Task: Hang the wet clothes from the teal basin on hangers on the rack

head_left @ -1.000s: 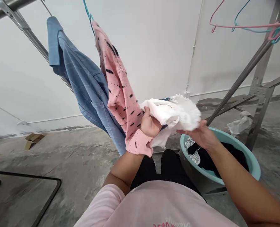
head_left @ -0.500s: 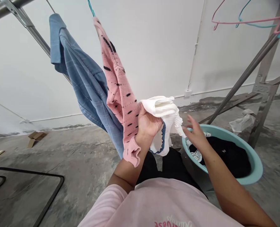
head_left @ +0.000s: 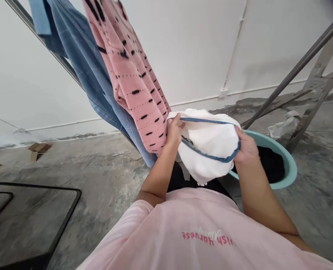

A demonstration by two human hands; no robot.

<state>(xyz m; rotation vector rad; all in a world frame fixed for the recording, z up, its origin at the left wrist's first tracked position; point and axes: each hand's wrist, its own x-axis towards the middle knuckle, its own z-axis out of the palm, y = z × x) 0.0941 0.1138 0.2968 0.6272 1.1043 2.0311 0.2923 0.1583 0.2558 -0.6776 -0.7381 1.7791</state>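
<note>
A white garment (head_left: 205,165) with blue trim is stretched between my two hands in front of my waist, its trimmed opening facing up. My left hand (head_left: 174,130) grips its left edge, thumb on top. The right edge is held in my right hand (head_left: 246,147), which is closed on the cloth. Just left of my left hand hangs a pink garment with black marks (head_left: 140,97), its lower end close to my forearm. Behind that hangs a blue garment (head_left: 90,71).
A teal basin (head_left: 290,170) with dark cloth (head_left: 270,165) stands at the right. Metal rack bars (head_left: 298,63) slope at the upper right. A black metal frame (head_left: 62,221) lies at the lower left, and a cardboard piece (head_left: 38,149) is near the wall.
My right hand has moved to the white garment and taken hold of it. The garment is now spread open. The view has shifted, and the pink garment hangs wider and closer.
</note>
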